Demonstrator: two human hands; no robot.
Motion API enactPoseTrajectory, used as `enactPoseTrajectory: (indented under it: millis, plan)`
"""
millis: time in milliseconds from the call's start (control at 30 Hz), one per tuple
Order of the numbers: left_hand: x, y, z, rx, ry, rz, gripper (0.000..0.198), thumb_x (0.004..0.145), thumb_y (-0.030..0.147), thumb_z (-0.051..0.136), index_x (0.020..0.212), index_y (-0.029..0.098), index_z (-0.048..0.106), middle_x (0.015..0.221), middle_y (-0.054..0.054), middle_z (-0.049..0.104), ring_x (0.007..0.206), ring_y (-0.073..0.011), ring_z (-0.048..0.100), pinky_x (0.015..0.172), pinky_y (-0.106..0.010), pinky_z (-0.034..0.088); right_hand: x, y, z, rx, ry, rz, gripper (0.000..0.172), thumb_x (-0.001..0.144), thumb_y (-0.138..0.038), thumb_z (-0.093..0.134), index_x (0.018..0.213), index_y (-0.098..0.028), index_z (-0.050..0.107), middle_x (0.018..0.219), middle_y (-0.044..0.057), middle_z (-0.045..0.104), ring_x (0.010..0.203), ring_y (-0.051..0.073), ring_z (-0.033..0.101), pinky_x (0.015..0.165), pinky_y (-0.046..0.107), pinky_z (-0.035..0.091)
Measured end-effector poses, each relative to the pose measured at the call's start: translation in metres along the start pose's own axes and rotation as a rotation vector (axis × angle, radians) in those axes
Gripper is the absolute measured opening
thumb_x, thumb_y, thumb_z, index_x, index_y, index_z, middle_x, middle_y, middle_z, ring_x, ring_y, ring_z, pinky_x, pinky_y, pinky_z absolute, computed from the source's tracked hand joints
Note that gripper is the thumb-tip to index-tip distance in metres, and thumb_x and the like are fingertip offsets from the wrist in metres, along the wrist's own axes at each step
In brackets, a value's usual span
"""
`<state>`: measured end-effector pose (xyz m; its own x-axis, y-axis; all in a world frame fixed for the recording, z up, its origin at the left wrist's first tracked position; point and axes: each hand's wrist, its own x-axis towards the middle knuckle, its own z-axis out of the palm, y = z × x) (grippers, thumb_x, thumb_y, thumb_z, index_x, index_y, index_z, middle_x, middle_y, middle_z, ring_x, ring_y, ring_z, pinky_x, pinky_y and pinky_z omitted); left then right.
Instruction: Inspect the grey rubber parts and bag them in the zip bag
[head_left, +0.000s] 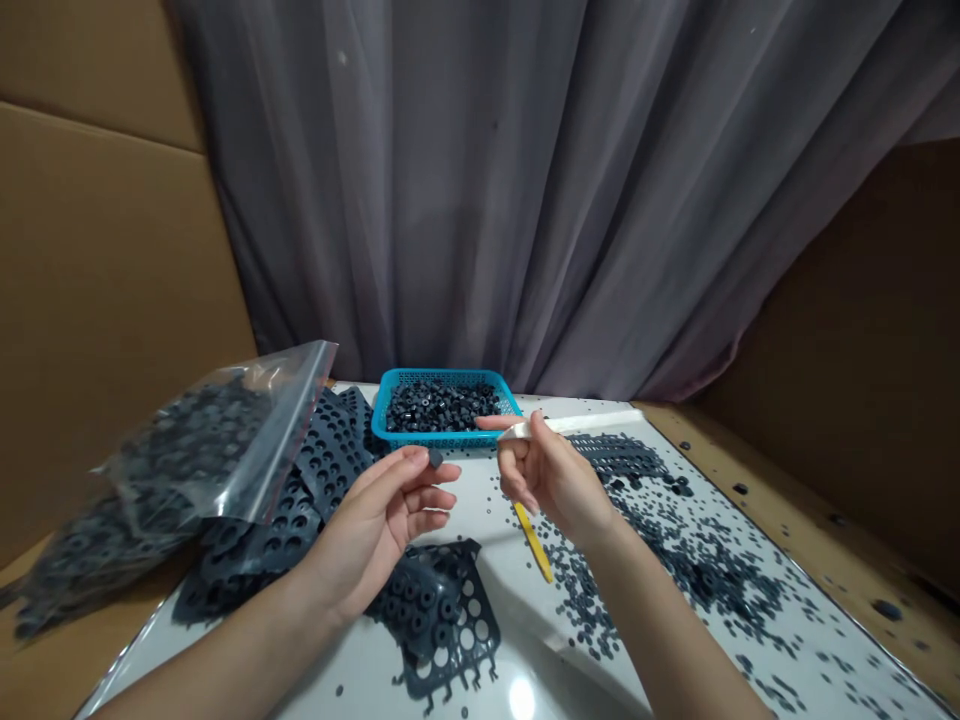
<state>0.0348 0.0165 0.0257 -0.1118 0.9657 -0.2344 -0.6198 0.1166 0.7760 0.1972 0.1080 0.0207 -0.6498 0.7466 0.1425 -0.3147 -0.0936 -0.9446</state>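
Note:
Between the thumb and index finger of my left hand (386, 510) is a small black rubber piece (435, 457); the other fingers are loosely curled. My right hand (551, 475) grips a long white pointed tool (592, 422), its tip directed left toward the piece but apart from it. Whether the tool is a single stick or has two arms, I cannot tell. Below the hands lies a perforated black rubber sheet (486, 610), partly emptied, with several ring-like pieces still in it. Behind them stands a blue plastic basket (382, 435) holding many small black pieces.
A clear plastic bag (217, 430) of black pieces rests at left on stacked black rubber sheets (330, 450). A yellow stick-like tool (534, 545) lies on the white table (540, 630). Small black scraps (697, 570) cover the right side. Cardboard walls (97, 280) and a grey curtain (450, 200) enclose the space.

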Motion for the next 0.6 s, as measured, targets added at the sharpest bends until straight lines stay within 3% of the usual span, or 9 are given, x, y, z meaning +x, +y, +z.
enactPoseTrajectory:
  millis: [100, 267, 467, 600]
  plan:
    - [0.001, 0.000, -0.002, 0.027, -0.010, 0.014, 0.010, 0.077, 0.022, 0.061, 0.080, 0.017, 0.053, 0.082, -0.004, 0.069, 0.061, -0.0103, 0.062, 0.052, -0.020, 0.051, -0.006, -0.003, 0.006, -0.101, 0.072, -0.028, 0.033, 0.083, -0.043, 0.050, 0.095, -0.018, 0.068, 0.046, -0.006, 0.040, 0.042, 0.006, 0.035, 0.046, 0.023, 0.029]
    - [0.001, -0.003, -0.004, 0.088, -0.013, 0.030, 0.013, 0.076, 0.025, 0.062, 0.080, 0.018, 0.053, 0.083, -0.004, 0.068, 0.065, -0.0112, 0.062, 0.052, -0.021, 0.051, -0.012, -0.001, 0.022, -0.058, 0.213, -0.163, 0.022, 0.073, -0.035, 0.065, 0.089, -0.020, 0.070, 0.061, -0.001, 0.059, 0.056, 0.009, 0.053, 0.058, 0.027, 0.043]
    - [0.000, -0.003, -0.003, 0.182, -0.046, 0.087, 0.019, 0.075, 0.029, 0.063, 0.085, 0.018, 0.051, 0.084, -0.004, 0.068, 0.067, -0.0124, 0.062, 0.054, -0.022, 0.050, -0.015, 0.006, 0.035, -0.128, 0.254, -0.196, 0.012, 0.073, -0.029, 0.066, 0.079, -0.020, 0.066, 0.060, -0.001, 0.063, 0.055, 0.011, 0.059, 0.059, 0.027, 0.048]
    - [-0.002, -0.002, -0.002, 0.291, -0.070, 0.169, 0.021, 0.076, 0.032, 0.061, 0.087, 0.018, 0.048, 0.084, -0.004, 0.068, 0.067, -0.0133, 0.062, 0.056, -0.024, 0.050, -0.015, 0.005, 0.038, -0.295, 0.277, -0.295, 0.006, 0.072, -0.027, 0.067, 0.071, -0.022, 0.068, 0.079, 0.001, 0.065, 0.078, 0.012, 0.061, 0.071, 0.026, 0.049]
